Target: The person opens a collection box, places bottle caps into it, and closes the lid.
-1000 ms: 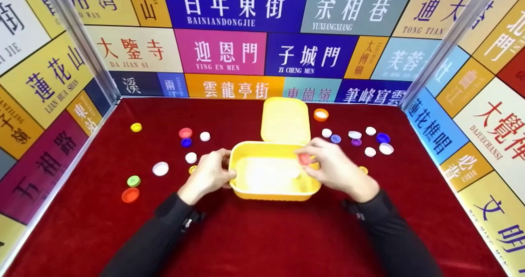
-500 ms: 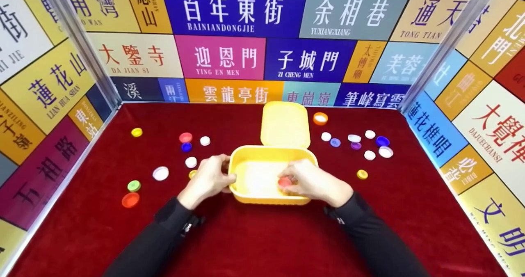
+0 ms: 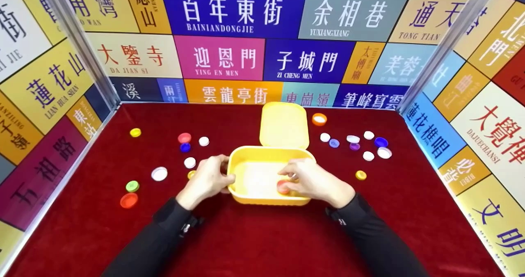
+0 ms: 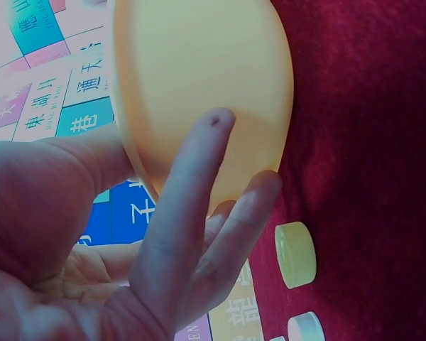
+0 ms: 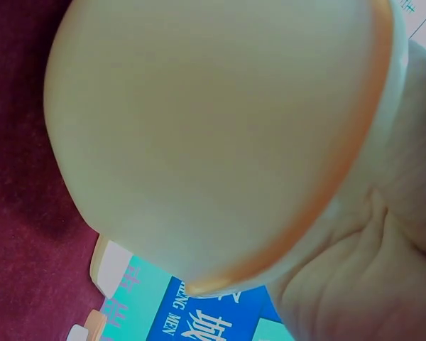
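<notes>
A yellow plastic box (image 3: 270, 200) stands without its lid on the dark red cloth. My left hand (image 3: 208, 179) grips its left end, thumb over the rim and fingers against the outer wall, which fills much of the left wrist view. My right hand (image 3: 313, 181) reaches over the right rim into the box. Inside, a red bottle cap (image 3: 282, 186) shows just below its parted fingertips, partly covered by the thumb. In the right wrist view the box wall (image 5: 199, 128) hides those fingers.
Behind the box lies its yellow lid (image 3: 284, 125). Bottle caps are scattered on both sides, among them a green cap (image 3: 132, 186), an orange cap (image 3: 319, 119) and a yellow cap (image 3: 361, 175). Sign-printed panels (image 3: 229, 59) wall the back and sides.
My right hand has moved from the box's right rim down and left into the box with the red bottle cap. Its fingers have since parted and the cap sits lower. My left hand keeps its grip.
</notes>
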The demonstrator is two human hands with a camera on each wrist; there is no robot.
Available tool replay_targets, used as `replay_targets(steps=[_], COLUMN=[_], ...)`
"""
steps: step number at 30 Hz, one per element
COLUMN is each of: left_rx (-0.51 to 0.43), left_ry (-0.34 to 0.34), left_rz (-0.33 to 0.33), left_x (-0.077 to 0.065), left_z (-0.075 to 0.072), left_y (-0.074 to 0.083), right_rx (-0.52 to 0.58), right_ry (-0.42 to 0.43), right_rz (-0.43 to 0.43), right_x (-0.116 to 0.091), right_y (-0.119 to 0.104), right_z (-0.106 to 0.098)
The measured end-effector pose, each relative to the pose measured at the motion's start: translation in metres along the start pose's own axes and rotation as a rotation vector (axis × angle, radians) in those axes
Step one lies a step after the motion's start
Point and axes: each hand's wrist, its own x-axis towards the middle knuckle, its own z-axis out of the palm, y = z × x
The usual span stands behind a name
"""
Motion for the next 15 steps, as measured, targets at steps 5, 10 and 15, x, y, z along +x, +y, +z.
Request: replay_targets(steps=[5,10,15], left_rx=[-0.008,-0.013,-0.004], left_ry=[0.000,-0.001,-0.001], left_rz=[-0.012,-0.019,-0.009], left_x=[0.000,0.000,0.001], left_z=[0.000,0.001,0.001], left_y=[-0.002,-0.002,-0.002], right_rx=[0.011,-0.014,0.003], right_ry=[0.016,0.088,0.154], right_rz=[-0.014,-0.068,-0.058], right_x=[0.000,0.002,0.001], right_y=[0.001,0.006,0.011], right_z=[-0.002,-0.005,-0.015])
